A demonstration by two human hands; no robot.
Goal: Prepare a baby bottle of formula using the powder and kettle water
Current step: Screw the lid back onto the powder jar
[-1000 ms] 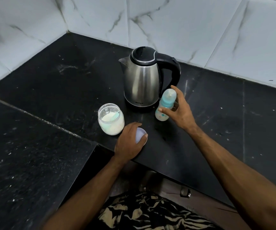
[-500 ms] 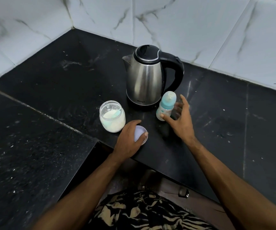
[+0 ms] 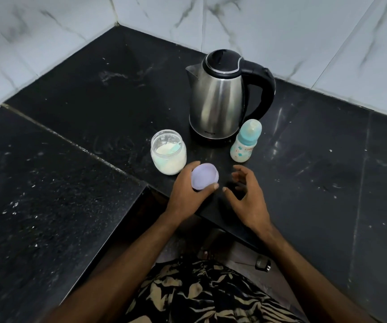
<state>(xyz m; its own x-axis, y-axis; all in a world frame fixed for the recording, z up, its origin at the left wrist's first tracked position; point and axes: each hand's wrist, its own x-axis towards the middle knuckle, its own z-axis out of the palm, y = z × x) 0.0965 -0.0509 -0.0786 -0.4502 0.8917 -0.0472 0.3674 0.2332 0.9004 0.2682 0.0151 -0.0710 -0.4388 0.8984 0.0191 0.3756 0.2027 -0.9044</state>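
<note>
A steel kettle (image 3: 220, 99) with a black lid and handle stands on the black counter (image 3: 94, 108). Just right of its base a small baby bottle (image 3: 246, 142) with a teal collar stands upright, nobody touching it. Left of the kettle sits an open glass jar (image 3: 168, 151) of white powder with a pale teal scoop inside. My left hand (image 3: 187, 194) grips a lilac round lid (image 3: 205, 177), open side up, right beside the jar. My right hand (image 3: 248, 197) hovers empty next to the lid, fingers loosely curled, below the bottle.
White marble-look tiles (image 3: 281, 31) line the walls behind the corner counter. The counter edge (image 3: 211, 217) runs just under my hands, with a step down to the left slab. A small dark object (image 3: 262, 264) lies on the floor below.
My right hand let go of the baby bottle and drew back toward me, beside the lid. My left hand tilted the lilac lid so its inside faces up. The bottle stands on the counter.
</note>
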